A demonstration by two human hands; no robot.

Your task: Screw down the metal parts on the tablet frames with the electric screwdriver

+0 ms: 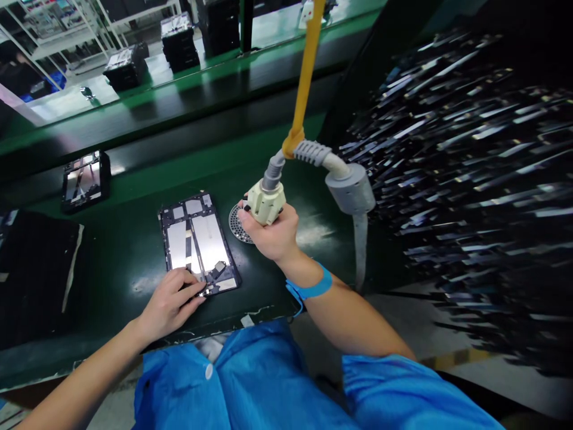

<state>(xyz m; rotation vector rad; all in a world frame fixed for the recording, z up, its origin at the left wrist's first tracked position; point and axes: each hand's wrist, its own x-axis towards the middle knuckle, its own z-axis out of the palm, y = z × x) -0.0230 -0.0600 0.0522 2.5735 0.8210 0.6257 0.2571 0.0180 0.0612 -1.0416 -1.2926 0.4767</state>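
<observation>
An opened tablet (208, 239) lies on the green bench, its silvery inside facing up and a dark ribbon running down the middle. My left hand (172, 298) is at its lower edge, thumb and fingertips closed on the edge beside a small part; what lies under the fingertips is partly hidden. My right hand (275, 233) is wrapped round a cream electric screwdriver (267, 202), held upright just right of the tablet. The tool's lower end and tip are hidden by the hand. Partly behind that hand is a round perforated metal disc (239, 224).
A yellow strap (308, 71) and a grey cable with a cylinder (351, 188) hang around the tool. Another opened tablet (85, 179) lies at the left, behind a black box (36, 275). Blurred dark pieces with shiny edges (470, 179) fill the right. Black stacks (179, 42) stand beyond.
</observation>
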